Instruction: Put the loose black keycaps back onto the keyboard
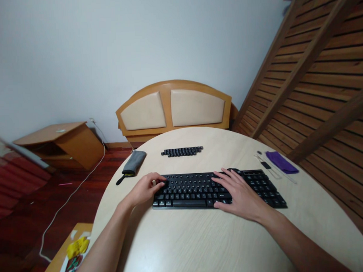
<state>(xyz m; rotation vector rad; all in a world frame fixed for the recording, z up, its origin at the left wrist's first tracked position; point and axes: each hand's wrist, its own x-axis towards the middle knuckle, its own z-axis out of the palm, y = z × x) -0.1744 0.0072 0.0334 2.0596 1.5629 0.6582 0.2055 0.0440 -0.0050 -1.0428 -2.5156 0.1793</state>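
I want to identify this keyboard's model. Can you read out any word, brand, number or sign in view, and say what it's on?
No text can be read.
keyboard: key legends show only as pale specks, too small to read.
row of loose keycaps: too small to read.
No brand mark can be made out.

- The single head view looked forward and down from above the near edge of the round table (185, 247).
- It sat close over the keyboard (201, 189), facing the headboard (173, 108) beyond the table's far edge.
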